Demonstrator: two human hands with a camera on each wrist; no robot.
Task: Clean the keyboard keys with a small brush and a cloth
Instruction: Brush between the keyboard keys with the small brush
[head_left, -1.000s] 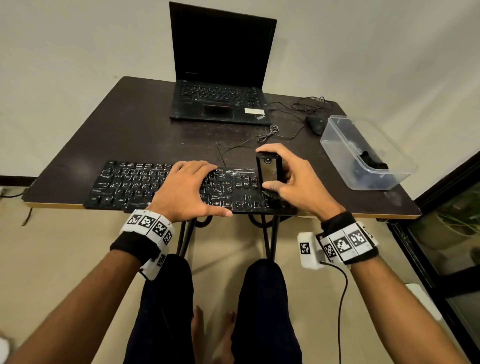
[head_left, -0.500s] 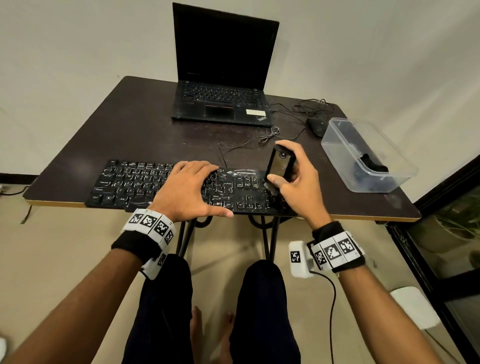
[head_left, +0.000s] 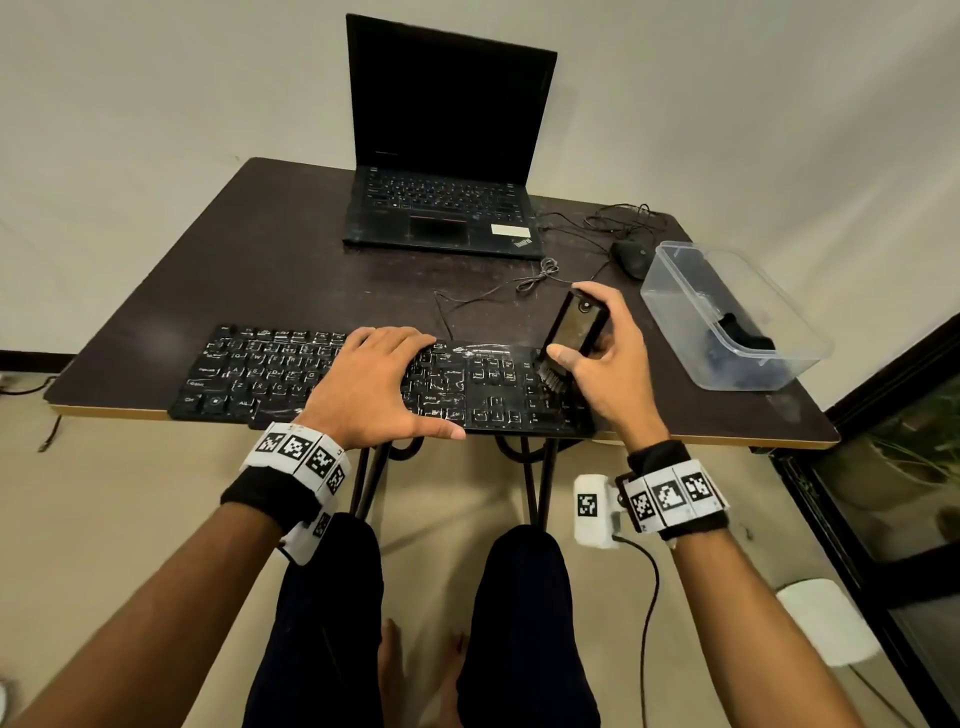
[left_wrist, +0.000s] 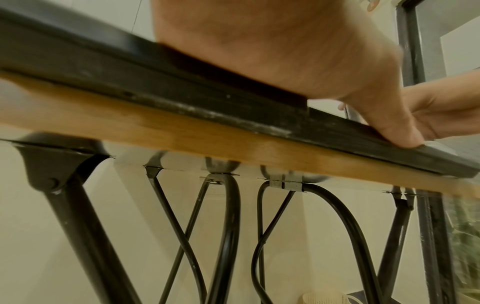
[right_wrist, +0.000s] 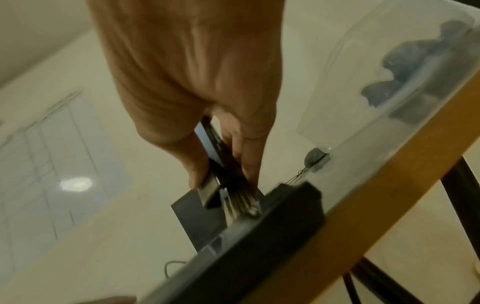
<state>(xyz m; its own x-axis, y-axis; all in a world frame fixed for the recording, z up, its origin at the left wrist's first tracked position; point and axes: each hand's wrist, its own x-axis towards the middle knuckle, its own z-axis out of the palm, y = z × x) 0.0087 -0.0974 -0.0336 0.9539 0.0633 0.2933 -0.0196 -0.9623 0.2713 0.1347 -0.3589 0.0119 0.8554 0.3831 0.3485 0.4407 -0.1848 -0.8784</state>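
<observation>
A black keyboard (head_left: 260, 374) lies along the front edge of the dark table (head_left: 291, 260). My left hand (head_left: 374, 384) rests flat on its middle keys, fingers straight, thumb along the front rim (left_wrist: 400, 135). My right hand (head_left: 597, 353) grips a small black brush (head_left: 574, 327) tilted over the keyboard's right end, and the bristles (head_left: 553, 376) touch the number-pad keys. In the right wrist view the thumb and fingers pinch the brush (right_wrist: 221, 164) just above its bristles (right_wrist: 239, 203). A dark cloth (head_left: 748, 338) sits inside a clear plastic box (head_left: 779, 291).
An open black laptop (head_left: 441, 208) stands at the back of the table. A black mouse (head_left: 631, 257) and loose cables (head_left: 540, 275) lie right of it, beside the clear box. The keyboard overhangs the table's front edge (left_wrist: 182, 131). Metal table legs (left_wrist: 226, 236) stand below.
My right hand has moved the brush rightward and farther back, from the keys left of the number pad to the keyboard's right end, tilting it more. The left hand stays put.
</observation>
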